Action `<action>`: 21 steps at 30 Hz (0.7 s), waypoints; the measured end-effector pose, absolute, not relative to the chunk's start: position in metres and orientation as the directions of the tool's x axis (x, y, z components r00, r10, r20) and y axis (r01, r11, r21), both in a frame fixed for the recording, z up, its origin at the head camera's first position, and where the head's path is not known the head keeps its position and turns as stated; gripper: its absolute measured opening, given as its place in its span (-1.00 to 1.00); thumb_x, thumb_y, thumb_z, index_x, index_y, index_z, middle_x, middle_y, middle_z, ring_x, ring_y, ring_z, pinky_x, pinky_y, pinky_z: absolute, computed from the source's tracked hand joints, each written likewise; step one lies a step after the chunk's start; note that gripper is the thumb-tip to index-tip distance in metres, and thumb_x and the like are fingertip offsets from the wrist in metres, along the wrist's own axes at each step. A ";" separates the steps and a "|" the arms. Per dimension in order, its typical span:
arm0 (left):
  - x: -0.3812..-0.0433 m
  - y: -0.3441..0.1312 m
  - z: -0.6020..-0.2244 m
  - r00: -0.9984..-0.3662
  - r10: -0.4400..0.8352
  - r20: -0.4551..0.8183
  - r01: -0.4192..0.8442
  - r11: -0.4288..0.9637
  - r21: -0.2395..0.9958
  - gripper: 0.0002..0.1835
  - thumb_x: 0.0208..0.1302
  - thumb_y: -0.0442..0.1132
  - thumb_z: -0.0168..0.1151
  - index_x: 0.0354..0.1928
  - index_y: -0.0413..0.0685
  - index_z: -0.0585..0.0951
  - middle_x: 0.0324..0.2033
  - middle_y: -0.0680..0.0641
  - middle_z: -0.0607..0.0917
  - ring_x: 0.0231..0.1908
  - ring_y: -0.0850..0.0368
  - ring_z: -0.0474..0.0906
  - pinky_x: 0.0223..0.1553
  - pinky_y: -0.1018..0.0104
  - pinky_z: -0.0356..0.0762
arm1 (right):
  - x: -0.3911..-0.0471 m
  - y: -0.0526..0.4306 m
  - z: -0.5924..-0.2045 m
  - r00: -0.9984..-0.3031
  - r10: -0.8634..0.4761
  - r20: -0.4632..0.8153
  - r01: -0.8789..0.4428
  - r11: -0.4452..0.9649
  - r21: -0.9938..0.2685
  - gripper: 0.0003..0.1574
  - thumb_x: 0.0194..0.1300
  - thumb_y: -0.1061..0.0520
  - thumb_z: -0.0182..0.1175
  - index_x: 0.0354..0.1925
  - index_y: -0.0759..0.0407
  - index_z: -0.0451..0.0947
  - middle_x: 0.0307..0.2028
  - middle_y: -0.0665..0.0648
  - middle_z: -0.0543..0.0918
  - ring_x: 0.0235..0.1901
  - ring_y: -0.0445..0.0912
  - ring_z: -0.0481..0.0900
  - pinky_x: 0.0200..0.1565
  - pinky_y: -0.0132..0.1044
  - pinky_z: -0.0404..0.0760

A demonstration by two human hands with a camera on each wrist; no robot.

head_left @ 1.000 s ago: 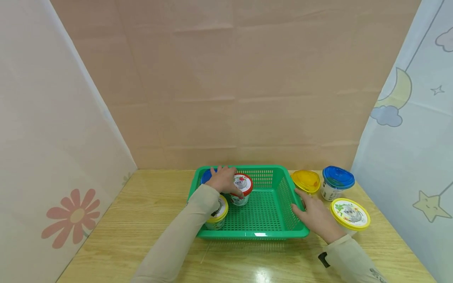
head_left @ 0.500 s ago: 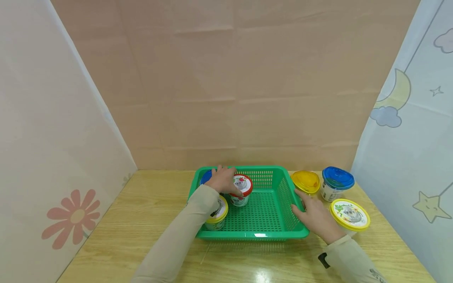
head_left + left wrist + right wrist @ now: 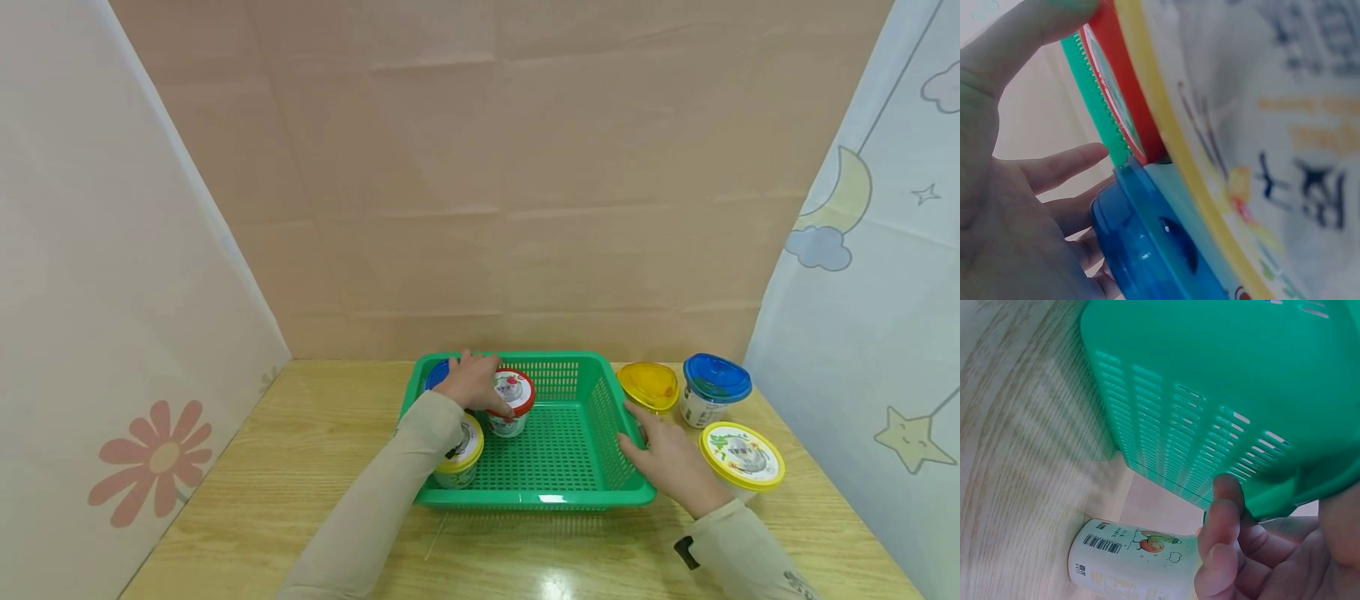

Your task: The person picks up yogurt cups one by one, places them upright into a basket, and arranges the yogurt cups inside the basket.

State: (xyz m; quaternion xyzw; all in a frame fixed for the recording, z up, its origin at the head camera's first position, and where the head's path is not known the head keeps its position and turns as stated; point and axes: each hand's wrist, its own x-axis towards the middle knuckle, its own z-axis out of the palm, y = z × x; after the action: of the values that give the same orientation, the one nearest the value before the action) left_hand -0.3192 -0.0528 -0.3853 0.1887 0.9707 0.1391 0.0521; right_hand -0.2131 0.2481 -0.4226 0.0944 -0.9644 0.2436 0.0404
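A green plastic basket sits on the table. Inside it, at the left, are a red-lidded tub, a yellow-lidded tub and a blue-lidded tub. My left hand reaches over them and holds the red-lidded tub by its lid, thumb at the near edge and index finger at the far edge. In the left wrist view the blue lid lies beside my other fingers. My right hand grips the basket's right rim, fingers curled beneath it in the right wrist view.
To the right of the basket stand a tub with a domed yellow lid, one with a domed blue lid and one with a flat yellow lid. Fabric walls enclose the wooden table at the back and sides.
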 end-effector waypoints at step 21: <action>-0.261 -0.127 -0.327 -0.915 0.362 0.177 0.391 0.691 0.608 -0.47 0.52 0.07 0.05 0.30 -0.16 0.47 0.09 -0.18 0.63 0.04 -0.10 0.57 0.07 -0.06 0.54 | -0.215 0.250 -0.425 -0.981 -0.160 0.113 -0.195 0.862 -0.468 -0.20 0.43 -0.05 0.18 0.42 0.36 0.24 -0.23 0.23 0.68 -0.36 -0.05 0.56 -0.25 0.00 0.65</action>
State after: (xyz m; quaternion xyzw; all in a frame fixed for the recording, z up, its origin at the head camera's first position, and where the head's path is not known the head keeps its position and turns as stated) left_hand -0.2614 -0.1266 -0.3266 0.2046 0.9193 0.3354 -0.0218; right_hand -0.2149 0.2500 -0.4248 0.0920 -0.9642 0.2462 0.0349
